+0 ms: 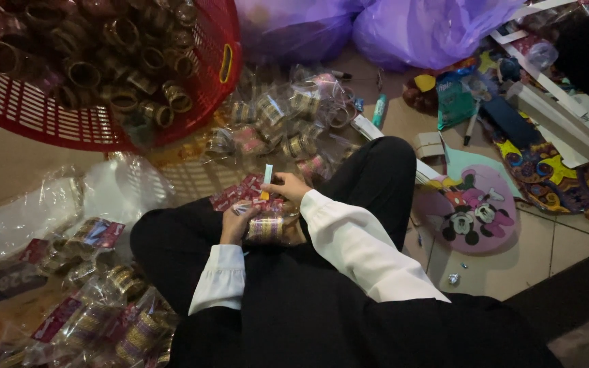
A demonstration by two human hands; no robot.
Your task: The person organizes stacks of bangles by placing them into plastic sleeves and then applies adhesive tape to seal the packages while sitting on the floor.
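Note:
I sit cross-legged on the floor in black trousers and white sleeves. My left hand [238, 223] grips a clear packet of gold bangles [267, 227] resting on my lap, with a red card header [240, 192] at its top. My right hand [286, 185] hovers just above it and pinches a small pale-blue strip [268, 174] upright between the fingers. Both hands are close together over the packet.
A red plastic basket [221, 82] full of loose bangles stands at the top left. Packed bangle bags lie ahead [288, 119] and at my lower left [103, 307]. Purple plastic bags [417, 27], a pink cartoon board [475, 208], boxes and pens lie to the right.

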